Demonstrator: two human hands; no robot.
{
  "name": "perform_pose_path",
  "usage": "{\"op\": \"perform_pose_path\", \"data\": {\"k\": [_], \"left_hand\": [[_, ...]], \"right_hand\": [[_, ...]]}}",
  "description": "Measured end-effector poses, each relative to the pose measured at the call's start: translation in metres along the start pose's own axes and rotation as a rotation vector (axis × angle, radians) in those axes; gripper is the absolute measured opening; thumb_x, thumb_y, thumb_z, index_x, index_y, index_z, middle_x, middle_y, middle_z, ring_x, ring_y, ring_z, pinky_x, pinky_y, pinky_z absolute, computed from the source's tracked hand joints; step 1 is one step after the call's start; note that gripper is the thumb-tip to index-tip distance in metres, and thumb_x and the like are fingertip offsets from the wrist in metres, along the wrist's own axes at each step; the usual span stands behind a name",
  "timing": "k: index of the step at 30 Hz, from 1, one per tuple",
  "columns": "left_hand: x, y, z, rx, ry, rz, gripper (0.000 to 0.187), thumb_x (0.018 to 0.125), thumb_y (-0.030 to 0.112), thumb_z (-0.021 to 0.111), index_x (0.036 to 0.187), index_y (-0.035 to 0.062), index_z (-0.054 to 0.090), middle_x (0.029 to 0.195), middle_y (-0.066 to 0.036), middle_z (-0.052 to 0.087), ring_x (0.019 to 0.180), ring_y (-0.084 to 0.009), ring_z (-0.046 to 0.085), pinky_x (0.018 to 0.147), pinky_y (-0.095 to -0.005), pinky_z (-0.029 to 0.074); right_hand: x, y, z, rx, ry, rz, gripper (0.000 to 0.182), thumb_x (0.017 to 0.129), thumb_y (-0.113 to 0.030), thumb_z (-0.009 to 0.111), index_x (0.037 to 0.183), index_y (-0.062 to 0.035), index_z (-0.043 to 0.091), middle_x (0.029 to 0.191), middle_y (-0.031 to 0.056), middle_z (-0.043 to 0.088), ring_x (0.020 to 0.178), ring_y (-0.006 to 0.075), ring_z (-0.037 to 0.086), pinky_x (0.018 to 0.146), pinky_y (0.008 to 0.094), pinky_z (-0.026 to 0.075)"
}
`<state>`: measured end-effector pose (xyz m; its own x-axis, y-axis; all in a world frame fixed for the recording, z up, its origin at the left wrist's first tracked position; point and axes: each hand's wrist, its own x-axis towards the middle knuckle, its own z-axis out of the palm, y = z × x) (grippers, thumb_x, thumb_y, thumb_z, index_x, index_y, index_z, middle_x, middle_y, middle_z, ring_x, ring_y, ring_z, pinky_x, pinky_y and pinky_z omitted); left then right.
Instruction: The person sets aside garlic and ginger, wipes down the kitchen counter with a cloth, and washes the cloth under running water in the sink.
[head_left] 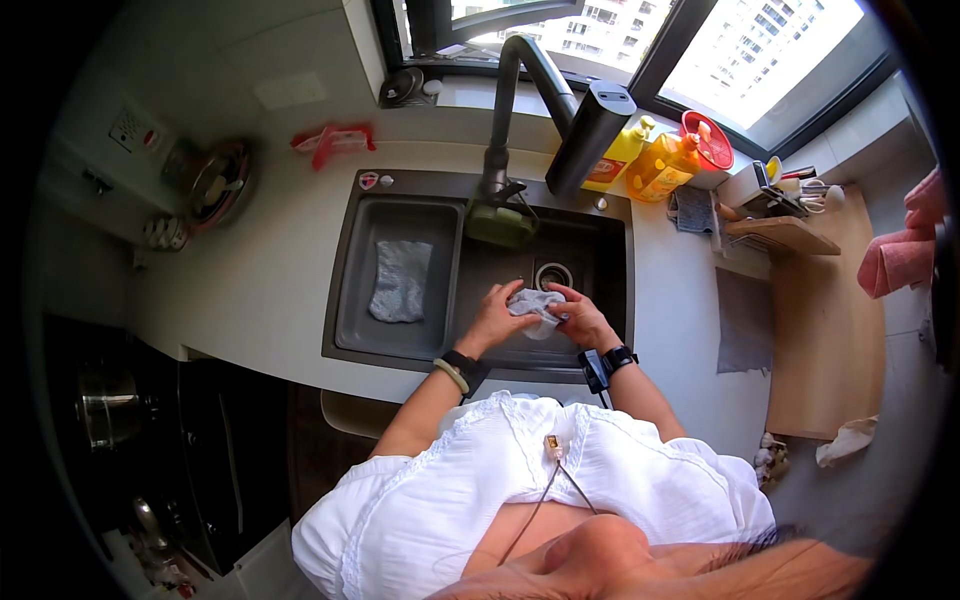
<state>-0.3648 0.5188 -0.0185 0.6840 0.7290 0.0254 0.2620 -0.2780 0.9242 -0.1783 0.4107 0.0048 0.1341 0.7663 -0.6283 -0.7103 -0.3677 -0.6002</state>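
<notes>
Over the right basin of the dark double sink [342, 340], my left hand [490, 318] and my right hand [583, 318] both grip a pale, crumpled cloth [538, 304]. The fingers of each hand are closed on its sides, and part of the cloth sags below them. The basin's drain [553, 277] shows just beyond my hands. In the left basin, a grey cloth [401, 282] lies spread out flat. A green basket [500, 224] sits under the faucet at the back of the right basin.
The dark faucet [505, 110] arches above the sink. Yellow [618, 160] and orange bottles [665, 168] stand behind it at right, near a folded grey rag [691, 210]. A wooden board [825, 330] lies on the right counter. A red-and-white packet [333, 140] rests at back left.
</notes>
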Motion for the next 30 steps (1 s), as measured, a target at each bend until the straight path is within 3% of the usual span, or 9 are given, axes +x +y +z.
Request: {"op": "perform_pose_path", "data": {"k": [3,8,12,15,18,21,24,27,30], "left_hand": [[-0.008,0.001,-0.012,0.121,-0.125,-0.107,0.089,0.058,0.041,0.09,0.132,0.0045,0.056,0.111,-0.017,0.062,0.1,-0.0333,0.064,0.09,-0.0404,0.051],[-0.016,0.018,-0.034,0.099,-0.443,-0.192,0.086,0.058,0.036,0.089,0.132,0.0061,0.057,0.122,-0.017,0.06,0.113,-0.0322,0.058,0.096,-0.0387,0.048],[-0.024,0.036,-0.043,0.337,-0.563,-0.222,0.089,0.057,0.029,0.087,0.137,0.0085,0.052,0.134,-0.018,0.054,0.132,-0.0308,0.045,0.108,-0.0391,0.038],[-0.025,0.009,-0.034,0.123,-0.266,0.107,0.094,0.056,0.026,0.086,0.14,0.0122,0.048,0.133,-0.021,0.054,0.135,-0.0357,0.038,0.109,-0.0445,0.036],[-0.021,0.013,-0.026,-0.048,-0.17,0.255,0.097,0.057,0.021,0.084,0.145,0.016,0.042,0.124,-0.018,0.059,0.127,-0.0344,0.047,0.107,-0.0426,0.039],[-0.024,0.027,-0.023,-0.242,-0.301,0.087,0.082,0.059,0.019,0.083,0.135,0.014,0.054,0.119,-0.015,0.062,0.12,-0.0343,0.051,0.102,-0.0421,0.042],[-0.021,0.022,-0.022,-0.038,-0.379,0.056,0.055,0.062,0.019,0.082,0.114,0.0097,0.066,0.117,-0.014,0.063,0.112,-0.0358,0.056,0.095,-0.0428,0.046],[-0.021,0.013,-0.016,0.25,-0.156,0.16,0.04,0.062,0.021,0.083,0.095,0.0054,0.067,0.11,-0.015,0.066,0.102,-0.0357,0.06,0.088,-0.0425,0.048],[-0.017,0.019,-0.015,0.247,-0.02,0.321,0.044,0.061,0.025,0.085,0.093,0.0043,0.065,0.101,-0.015,0.067,0.092,-0.034,0.063,0.081,-0.0401,0.05]], "right_hand": [[-0.008,0.003,-0.006,0.082,-0.032,-0.08,0.059,0.08,0.013,0.061,0.135,-0.0071,0.053,0.117,0.0115,0.061,0.104,0.0237,0.062,0.09,0.0347,0.051],[-0.032,0.006,0.003,0.074,-0.057,-0.148,0.066,0.075,0.019,0.053,0.137,-0.0035,0.051,0.109,0.0085,0.059,0.092,0.0179,0.06,0.078,0.0249,0.051],[-0.039,0.015,0.007,-0.001,-0.088,-0.25,0.071,0.069,0.02,0.049,0.136,-0.0011,0.051,0.118,0.0133,0.06,0.11,0.0244,0.06,0.093,0.0324,0.051],[-0.052,0.017,0.024,-0.012,-0.077,-0.305,0.072,0.066,0.019,0.047,0.135,0.0,0.052,0.118,0.0131,0.06,0.11,0.0237,0.06,0.094,0.031,0.05],[-0.057,0.014,0.04,-0.024,-0.078,-0.327,0.071,0.066,0.017,0.048,0.134,0.0004,0.053,0.118,0.0131,0.061,0.11,0.0228,0.061,0.095,0.0303,0.049],[-0.064,0.013,0.051,-0.028,-0.093,-0.345,0.068,0.066,0.015,0.05,0.132,-0.0001,0.054,0.117,0.0123,0.062,0.108,0.0215,0.061,0.095,0.0299,0.049],[-0.069,0.01,0.045,-0.164,-0.08,-0.398,0.064,0.067,0.013,0.053,0.129,-0.0001,0.056,0.115,0.0111,0.063,0.105,0.0204,0.062,0.095,0.0298,0.049],[-0.073,0.007,0.034,-0.515,-0.007,-0.506,0.059,0.068,0.014,0.053,0.126,0.0005,0.058,0.114,0.0099,0.064,0.104,0.0197,0.062,0.096,0.0296,0.048],[-0.059,0.009,0.012,-0.793,0.041,-0.591,0.057,0.069,0.014,0.053,0.124,0.0002,0.058,0.113,0.0098,0.063,0.105,0.0194,0.061,0.096,0.0292,0.048]]}}
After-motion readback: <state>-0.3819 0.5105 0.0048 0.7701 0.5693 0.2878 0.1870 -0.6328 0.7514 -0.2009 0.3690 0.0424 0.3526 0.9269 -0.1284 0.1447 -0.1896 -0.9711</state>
